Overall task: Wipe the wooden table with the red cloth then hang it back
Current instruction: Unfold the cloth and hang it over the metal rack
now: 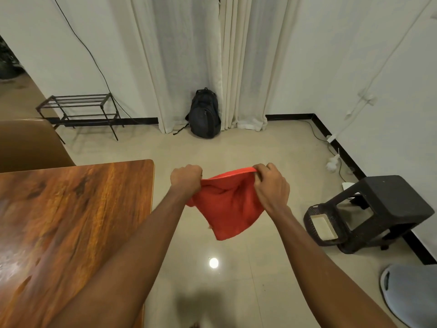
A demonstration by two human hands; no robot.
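Red cloth (228, 204) hangs between gripping left hand (186, 178) and right hand (272, 185).

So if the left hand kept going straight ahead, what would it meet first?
Probably nothing close: the left hand, gripping the red cloth, is off the wooden table, over floor. Far ahead: the backpack; depth unclear.

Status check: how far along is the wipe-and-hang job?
Done: wiping cannot be confirmed; the wooden table shows glossy patches, possibly just glare. In hand: left hand and right hand grip the red cloth by its top edge, held over the floor beside the table. Left: hanging it back; the hanging spot is not evident.
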